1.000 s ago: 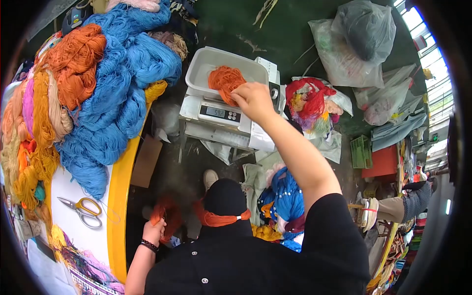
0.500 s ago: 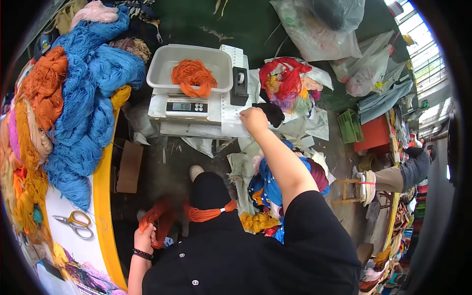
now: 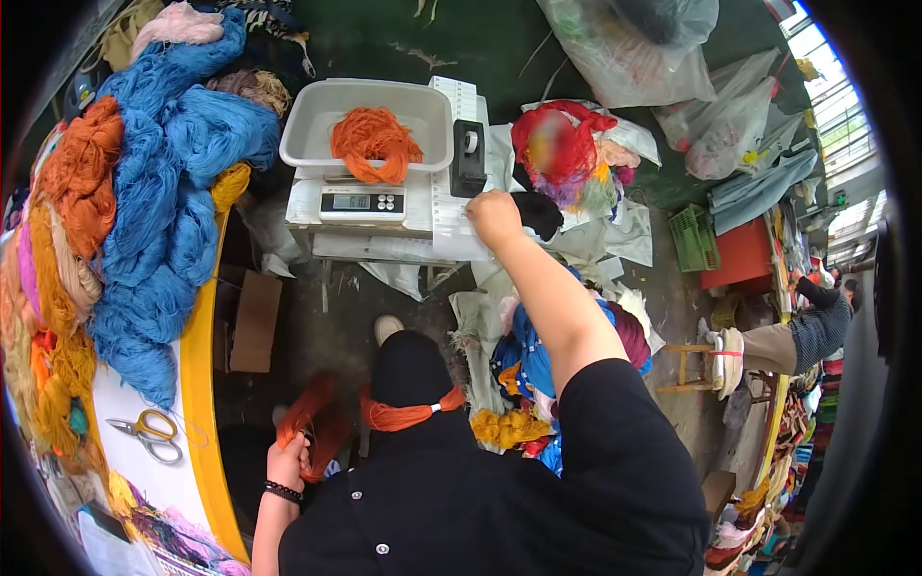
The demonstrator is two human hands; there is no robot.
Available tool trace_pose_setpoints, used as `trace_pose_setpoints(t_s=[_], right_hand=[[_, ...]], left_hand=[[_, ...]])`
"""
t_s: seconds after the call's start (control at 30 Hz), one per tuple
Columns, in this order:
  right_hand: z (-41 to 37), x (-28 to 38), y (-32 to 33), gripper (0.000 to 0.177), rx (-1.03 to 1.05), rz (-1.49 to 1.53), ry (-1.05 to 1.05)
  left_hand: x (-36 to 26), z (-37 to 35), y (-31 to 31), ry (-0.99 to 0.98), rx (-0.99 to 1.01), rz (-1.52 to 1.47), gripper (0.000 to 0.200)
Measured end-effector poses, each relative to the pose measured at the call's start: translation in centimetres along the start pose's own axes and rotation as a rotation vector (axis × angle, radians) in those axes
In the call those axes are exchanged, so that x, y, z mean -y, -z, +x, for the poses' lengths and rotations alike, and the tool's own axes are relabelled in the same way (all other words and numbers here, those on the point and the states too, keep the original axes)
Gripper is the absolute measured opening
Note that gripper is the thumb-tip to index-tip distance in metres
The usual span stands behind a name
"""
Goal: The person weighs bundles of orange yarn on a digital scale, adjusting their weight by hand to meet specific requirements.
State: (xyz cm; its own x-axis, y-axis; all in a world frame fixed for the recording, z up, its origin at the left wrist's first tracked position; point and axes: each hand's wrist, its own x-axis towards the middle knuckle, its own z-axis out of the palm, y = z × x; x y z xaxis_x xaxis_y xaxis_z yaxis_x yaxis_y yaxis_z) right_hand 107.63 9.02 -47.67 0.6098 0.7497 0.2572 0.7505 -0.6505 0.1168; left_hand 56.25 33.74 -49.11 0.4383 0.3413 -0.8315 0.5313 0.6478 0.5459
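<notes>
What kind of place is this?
Probably a yarn workshop: there's a big pile of blue yarn, a scale under a tray with orange yarn, and scissors.

A plain black top [image 3: 499,509] is being worn, its front being fastened with small, round, pale buttons [image 3: 382,548]. The right upper arm is being covered by a loose black sleeve [image 3: 624,432], cut short above the elbow. Above the left hand [image 3: 286,463], the wrist is being circled by a dark beaded bracelet [image 3: 283,492]. Black cloth [image 3: 411,363] is being worn below, with a pale, round-toed shoe [image 3: 388,328].
</notes>
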Motion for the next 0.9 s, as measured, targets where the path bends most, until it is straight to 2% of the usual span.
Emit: trace_pose_setpoints(t_s=[0.07,0.17,0.23,0.3,0.47,0.7,0.8,0.87,0.9], right_hand=[[-0.1,-0.1,-0.3,0.011,0.019,0.017,-0.03],[-0.4,-0.6,-0.6,0.012,0.006,0.199,-0.141],[-0.8,-1.1,-0.3,0.014,0.066,0.175,-0.173],[-1.1,-1.4,-1.1,0.013,0.027,0.187,-0.163],[-0.7,-1.0,0.0,0.008,0.031,0.026,-0.057],[-0.3,1.3,2.8,0.008,0.107,-0.02,-0.107],[2.1,5.7,8.5,0.008,-0.371,0.372,-0.121],[4.5,7.6,10.7,0.023,-0.587,0.55,0.018],[5.2,9.0,11.9,0.04,-0.514,0.543,0.03]], left_hand=[[-0.1,-0.1,-0.2,-0.001,-0.01,0.004,0.017],[-0.4,-0.5,-0.1,0.014,-0.026,-0.012,0.017],[-0.4,-0.5,0.0,0.003,-0.016,-0.032,0.017],[-0.3,-0.5,0.1,-0.005,-0.019,-0.022,0.018],[-0.2,0.0,-0.3,-0.002,-0.002,0.002,0.018],[-0.4,-0.4,0.0,-0.016,-0.019,-0.015,0.016],[-0.4,-0.6,0.4,-0.025,-0.045,-0.037,0.016],[-0.1,-0.7,0.5,-0.015,-0.047,-0.034,0.017],[-0.1,-0.6,0.5,-0.013,-0.043,-0.037,0.017]])
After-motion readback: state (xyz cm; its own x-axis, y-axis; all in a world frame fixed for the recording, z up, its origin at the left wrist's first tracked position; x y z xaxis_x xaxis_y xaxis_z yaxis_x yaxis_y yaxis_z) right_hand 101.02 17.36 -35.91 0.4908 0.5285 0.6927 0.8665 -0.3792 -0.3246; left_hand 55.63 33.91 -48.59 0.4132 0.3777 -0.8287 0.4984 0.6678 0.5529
